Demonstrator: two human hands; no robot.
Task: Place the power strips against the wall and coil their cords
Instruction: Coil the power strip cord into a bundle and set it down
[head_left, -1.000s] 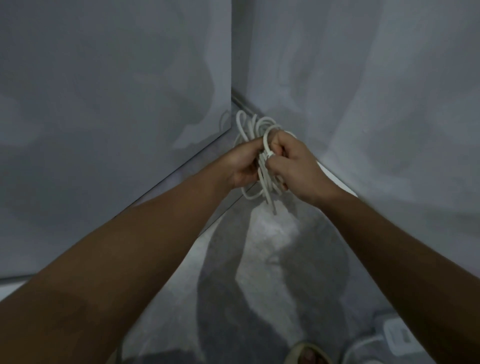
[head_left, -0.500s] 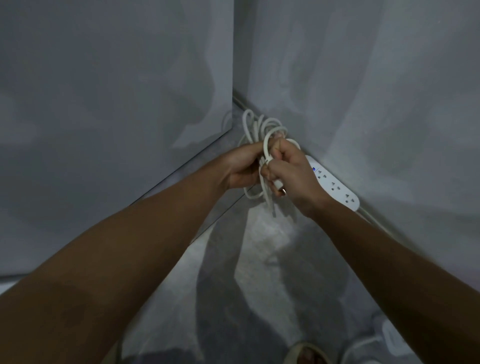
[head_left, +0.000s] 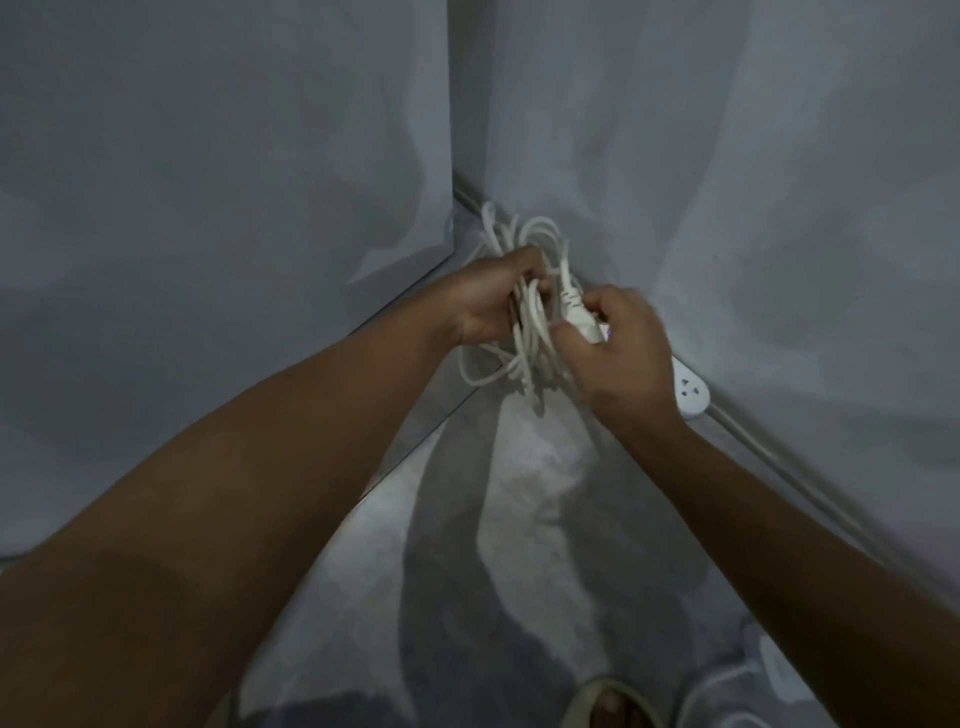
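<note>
A bundle of white cord loops (head_left: 524, 332) hangs in the room corner, just above the floor. My left hand (head_left: 493, 301) grips the loops from the left, fingers curled round them. My right hand (head_left: 618, 353) pinches the white plug (head_left: 576, 312) at the cord's end, close to the bundle. A white power strip (head_left: 688, 389) lies on the floor along the right wall, mostly hidden behind my right hand. A second white power strip (head_left: 776, 670) shows at the bottom right, partly covered by my right forearm.
Grey walls meet in a corner (head_left: 452, 156) ahead. A thin conduit (head_left: 779, 467) runs along the foot of the right wall. My sandalled foot (head_left: 608, 706) stands on the pale floor at the bottom edge.
My right hand has pulled away to the right of the bundle and now holds the plug end. The left hand keeps its grip on the loops.
</note>
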